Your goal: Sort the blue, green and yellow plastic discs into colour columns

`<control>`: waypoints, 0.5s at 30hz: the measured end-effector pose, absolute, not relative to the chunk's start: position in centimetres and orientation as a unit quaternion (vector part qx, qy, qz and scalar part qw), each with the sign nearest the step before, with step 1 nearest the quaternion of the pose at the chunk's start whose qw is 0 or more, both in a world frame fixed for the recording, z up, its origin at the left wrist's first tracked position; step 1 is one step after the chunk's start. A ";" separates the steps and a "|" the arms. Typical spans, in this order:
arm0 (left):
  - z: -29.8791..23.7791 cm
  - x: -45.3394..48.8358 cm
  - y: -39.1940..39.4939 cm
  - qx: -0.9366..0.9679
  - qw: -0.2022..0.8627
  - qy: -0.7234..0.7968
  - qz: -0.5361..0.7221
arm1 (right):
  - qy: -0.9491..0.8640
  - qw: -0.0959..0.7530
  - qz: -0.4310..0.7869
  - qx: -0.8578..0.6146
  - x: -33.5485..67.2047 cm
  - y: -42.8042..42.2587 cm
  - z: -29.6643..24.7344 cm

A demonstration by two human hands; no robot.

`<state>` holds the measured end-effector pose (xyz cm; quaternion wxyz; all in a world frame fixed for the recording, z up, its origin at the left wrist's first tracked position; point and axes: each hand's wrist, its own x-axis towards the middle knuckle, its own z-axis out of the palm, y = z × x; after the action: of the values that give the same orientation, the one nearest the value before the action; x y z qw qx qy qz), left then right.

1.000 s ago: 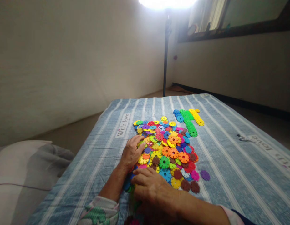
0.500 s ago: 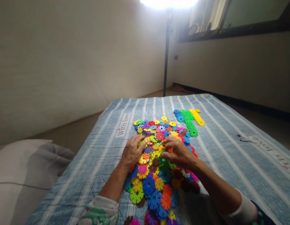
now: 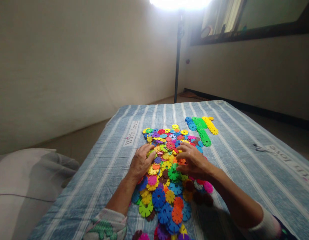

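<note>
Resting palm down on the left edge of the pile of plastic discs [image 3: 172,174], the left hand [image 3: 140,163] has its fingertips curled onto a few yellow and green pieces. It has not shifted over the last second. Whether it pinches any disc cannot be told, because the fingers hide what lies under them.

The right hand [image 3: 193,161] is what has changed. A second ago it lay close to the body, on the near end of the pile. It has since reached forward to the middle and now lies just across from the left hand, the two close but apart. Its fingers are spread loosely over the discs, with an orange disc [image 3: 182,162] peeking out beneath them. It cannot be told whether they grip it or only touch it. With that hand gone from the near end, blue, orange and green discs show there again.

The pile lies on a striped bedsheet [image 3: 244,160]. Beyond it, well apart from both hands, are rows of one colour each: a green row [image 3: 203,133], a yellow row [image 3: 210,125] and some blue discs [image 3: 189,123]. A pillow [image 3: 24,186] lies at the far left.
</note>
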<state>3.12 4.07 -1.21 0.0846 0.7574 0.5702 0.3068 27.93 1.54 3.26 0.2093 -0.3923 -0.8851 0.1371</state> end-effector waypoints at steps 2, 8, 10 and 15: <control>-1.3 3.1 4.1 0.756 0.088 0.571 0.306 | -0.891 0.188 0.126 -0.394 28.0 1.3 3.5; -1.5 2.9 4.1 0.757 0.088 0.569 0.309 | -0.897 0.146 0.099 -0.405 27.3 0.9 3.0; -1.4 3.0 4.1 0.757 0.085 0.568 0.311 | -0.897 0.153 0.098 -0.404 27.0 1.0 2.7; -1.4 3.0 4.1 0.757 0.082 0.567 0.313 | -0.886 0.197 0.080 -0.411 26.9 1.7 1.8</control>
<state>3.04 4.08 -1.35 0.0817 0.7574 0.5674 0.3126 26.85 1.65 1.77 0.1974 -0.4108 -0.8865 0.0803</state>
